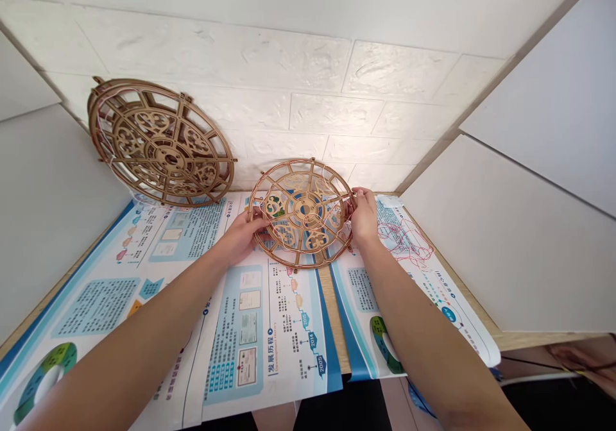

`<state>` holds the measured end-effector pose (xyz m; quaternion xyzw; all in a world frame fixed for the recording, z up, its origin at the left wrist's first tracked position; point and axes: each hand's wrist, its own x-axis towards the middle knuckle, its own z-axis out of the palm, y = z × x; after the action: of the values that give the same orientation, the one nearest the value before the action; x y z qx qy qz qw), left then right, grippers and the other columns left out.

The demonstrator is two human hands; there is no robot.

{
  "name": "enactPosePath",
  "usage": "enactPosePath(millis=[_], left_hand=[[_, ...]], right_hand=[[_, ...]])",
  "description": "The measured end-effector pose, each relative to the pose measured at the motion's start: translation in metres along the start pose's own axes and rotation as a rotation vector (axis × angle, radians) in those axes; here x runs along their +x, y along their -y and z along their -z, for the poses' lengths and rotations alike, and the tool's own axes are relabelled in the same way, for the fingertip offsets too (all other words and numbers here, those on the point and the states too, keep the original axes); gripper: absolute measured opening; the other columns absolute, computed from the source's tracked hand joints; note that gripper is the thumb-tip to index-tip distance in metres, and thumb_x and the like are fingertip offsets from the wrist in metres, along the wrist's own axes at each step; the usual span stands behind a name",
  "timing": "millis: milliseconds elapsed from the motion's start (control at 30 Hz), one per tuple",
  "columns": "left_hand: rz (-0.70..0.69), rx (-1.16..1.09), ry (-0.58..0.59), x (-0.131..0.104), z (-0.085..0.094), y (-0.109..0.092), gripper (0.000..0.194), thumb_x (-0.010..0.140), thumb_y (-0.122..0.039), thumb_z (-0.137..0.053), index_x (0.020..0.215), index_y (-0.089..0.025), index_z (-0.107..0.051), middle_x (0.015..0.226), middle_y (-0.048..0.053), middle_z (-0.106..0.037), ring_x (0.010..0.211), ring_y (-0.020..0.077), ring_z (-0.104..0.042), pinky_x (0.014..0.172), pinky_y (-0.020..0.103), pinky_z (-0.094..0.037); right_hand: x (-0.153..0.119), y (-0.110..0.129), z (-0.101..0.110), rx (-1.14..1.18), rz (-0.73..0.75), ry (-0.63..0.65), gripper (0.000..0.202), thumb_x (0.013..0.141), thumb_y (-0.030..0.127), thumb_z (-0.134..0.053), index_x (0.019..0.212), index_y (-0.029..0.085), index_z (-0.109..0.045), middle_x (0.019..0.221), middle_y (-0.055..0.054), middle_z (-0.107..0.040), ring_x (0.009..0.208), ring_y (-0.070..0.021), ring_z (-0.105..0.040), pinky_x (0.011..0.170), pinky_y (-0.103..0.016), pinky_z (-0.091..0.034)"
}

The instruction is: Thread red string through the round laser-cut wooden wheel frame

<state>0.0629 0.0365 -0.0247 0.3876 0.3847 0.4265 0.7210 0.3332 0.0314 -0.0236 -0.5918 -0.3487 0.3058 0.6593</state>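
Note:
Between my hands is a round, gold-brown openwork frame (308, 210) with spokes, scroll patterns and thin wire along its rim. It tilts up over the printed sheets, toward the brick-patterned wall. My left hand (248, 232) grips its left rim, the thumb in front and the other fingers partly hidden behind. On the opposite rim, my right hand (363, 216) is closed around the edge near a small tab. To the left, several similar round frames (163, 145) lean stacked against the wall. A loose tangle of thin red wire (409, 242) lies to the right of my right hand.
Large printed posters (250, 380) cover much of the wooden tabletop (337, 322), which shows in a gap between them. A white brick-textured wall (308, 110) rises at the back. White panels (520, 238) enclose both sides. Dark cables (529, 363) show at the lower right.

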Motion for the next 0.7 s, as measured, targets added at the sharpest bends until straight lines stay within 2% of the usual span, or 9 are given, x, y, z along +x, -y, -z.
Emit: enactPosePath(millis=[300, 533, 700], left_hand=[[-0.01, 0.006, -0.009, 0.0005, 0.0009, 0.0012, 0.032, 0.069, -0.015, -0.08, 0.092, -0.015, -0.059, 0.095, 0.009, -0.07, 0.083, 0.0197, -0.068, 0.07, 0.031, -0.057], [-0.006, -0.025, -0.001, -0.0015, -0.0006, -0.0015, 0.029, 0.066, -0.013, -0.078, 0.083, -0.017, -0.055, 0.084, 0.005, -0.069, 0.074, 0.0178, -0.066, 0.065, 0.03, -0.057], [-0.012, -0.018, -0.006, 0.001, 0.0005, -0.0002, 0.031, 0.065, -0.013, -0.078, 0.087, -0.016, -0.057, 0.084, 0.005, -0.07, 0.071, 0.0172, -0.066, 0.065, 0.03, -0.057]], right_hand=[[-0.0009, 0.0006, -0.0027, 0.013, 0.004, 0.007, 0.023, 0.092, 0.048, -0.055, 0.095, 0.025, -0.054, 0.062, 0.006, -0.046, 0.051, -0.013, -0.043, 0.046, -0.025, -0.034], [-0.0018, -0.0003, -0.002, -0.011, -0.001, 0.014, 0.028, 0.089, 0.051, -0.06, 0.097, 0.024, -0.055, 0.062, 0.007, -0.047, 0.051, -0.0111, -0.043, 0.048, -0.023, -0.036], [-0.0021, 0.0009, -0.0027, -0.006, -0.031, 0.019, 0.024, 0.09, 0.046, -0.06, 0.098, 0.024, -0.054, 0.062, 0.008, -0.048, 0.051, -0.0109, -0.043, 0.047, -0.022, -0.036]])
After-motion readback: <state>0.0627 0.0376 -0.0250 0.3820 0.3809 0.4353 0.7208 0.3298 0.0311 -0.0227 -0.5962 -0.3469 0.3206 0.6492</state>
